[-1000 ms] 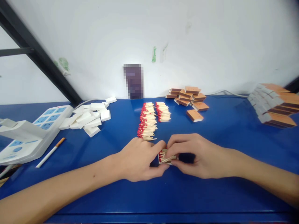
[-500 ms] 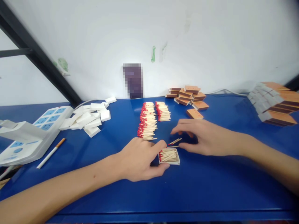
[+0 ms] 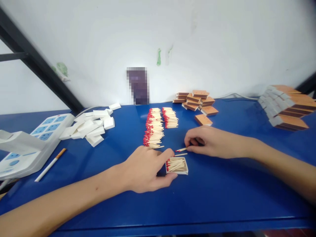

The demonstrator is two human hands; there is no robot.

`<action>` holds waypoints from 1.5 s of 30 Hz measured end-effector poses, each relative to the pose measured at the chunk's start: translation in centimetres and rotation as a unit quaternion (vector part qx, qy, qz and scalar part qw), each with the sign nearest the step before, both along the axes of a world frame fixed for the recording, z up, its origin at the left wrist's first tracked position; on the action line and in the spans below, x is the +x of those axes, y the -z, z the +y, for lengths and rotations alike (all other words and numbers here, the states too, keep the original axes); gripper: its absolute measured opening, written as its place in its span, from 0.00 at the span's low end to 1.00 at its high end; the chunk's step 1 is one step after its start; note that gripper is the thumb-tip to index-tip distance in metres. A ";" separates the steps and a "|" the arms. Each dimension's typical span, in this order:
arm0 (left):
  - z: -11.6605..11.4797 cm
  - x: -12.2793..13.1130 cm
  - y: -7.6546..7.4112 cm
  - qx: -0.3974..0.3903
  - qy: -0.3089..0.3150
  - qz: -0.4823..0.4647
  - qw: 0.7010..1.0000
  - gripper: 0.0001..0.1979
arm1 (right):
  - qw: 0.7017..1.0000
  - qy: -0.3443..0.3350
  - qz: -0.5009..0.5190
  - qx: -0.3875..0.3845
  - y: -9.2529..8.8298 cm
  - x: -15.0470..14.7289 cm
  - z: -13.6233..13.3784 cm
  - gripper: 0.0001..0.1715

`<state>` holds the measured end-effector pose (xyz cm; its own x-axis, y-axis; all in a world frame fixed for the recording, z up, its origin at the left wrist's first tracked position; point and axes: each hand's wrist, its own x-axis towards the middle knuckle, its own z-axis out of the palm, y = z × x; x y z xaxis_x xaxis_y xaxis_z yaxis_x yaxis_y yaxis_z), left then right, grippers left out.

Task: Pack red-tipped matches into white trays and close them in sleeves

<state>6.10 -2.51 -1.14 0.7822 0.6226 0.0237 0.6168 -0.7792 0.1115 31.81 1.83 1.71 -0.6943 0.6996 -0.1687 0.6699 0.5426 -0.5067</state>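
Observation:
My left hand (image 3: 150,169) curves around the left end of a small white matchbox tray (image 3: 187,167), its thumb and forefinger at the tray's two long sides. Inside the tray lie many red-headed matches (image 3: 177,164). Just beyond it, my right hand (image 3: 202,141) pinches the plain ends of a couple of matches (image 3: 182,149) between thumb and fingers, their red heads pointing left. A single loose match (image 3: 181,154) rests on the table between those and the tray. Farther back are a large pile of matches (image 3: 154,128) and a smaller pile (image 3: 170,118).
White empty trays (image 3: 92,123) lie heaped at the left, near a white power strip (image 3: 53,131) and a cigarette-like stick (image 3: 50,165). Orange matchbox sleeves (image 3: 199,98) are piled at the back; stacked matchboxes (image 3: 290,107) stand at the right. A pixelated dark object (image 3: 139,85) leans against the wall.
My right hand's fingers have closed on the matches that lay on the table beyond the tray. My left hand stays at the tray. The whole view has shifted slightly.

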 end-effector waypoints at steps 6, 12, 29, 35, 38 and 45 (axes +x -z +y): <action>-0.1 0.0 -0.1 -0.008 0.002 0.001 1.000 0.18 | 0.999 -0.003 0.039 0.013 1.0 -0.6 0.0 0.10; 0.0 0.0 -0.1 -0.005 0.002 0.003 1.000 0.18 | 0.998 -0.017 0.056 0.019 0.9 -0.6 -0.3 0.15; -0.1 0.2 -0.3 -0.016 0.002 0.009 1.000 0.17 | 0.999 -0.039 0.029 -0.006 0.6 -0.5 -0.5 0.08; -0.1 0.1 -0.2 -0.014 0.001 0.011 1.000 0.19 | 0.998 -0.036 0.013 0.054 0.8 -0.4 -0.6 0.09; -0.1 0.0 -0.2 -0.015 0.003 0.007 1.000 0.19 | 0.996 -0.036 0.006 0.077 1.2 -0.4 -0.5 0.09; -0.1 0.1 -0.5 -0.018 0.002 0.017 1.000 0.18 | 0.993 -0.038 -0.012 0.115 1.3 -0.5 -0.5 0.11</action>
<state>6.21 -2.58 -0.69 0.7846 0.6196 -0.0240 0.6176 -0.7775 0.1183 31.29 1.34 0.36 -0.7450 0.6665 -0.0280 0.6321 0.6919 -0.3489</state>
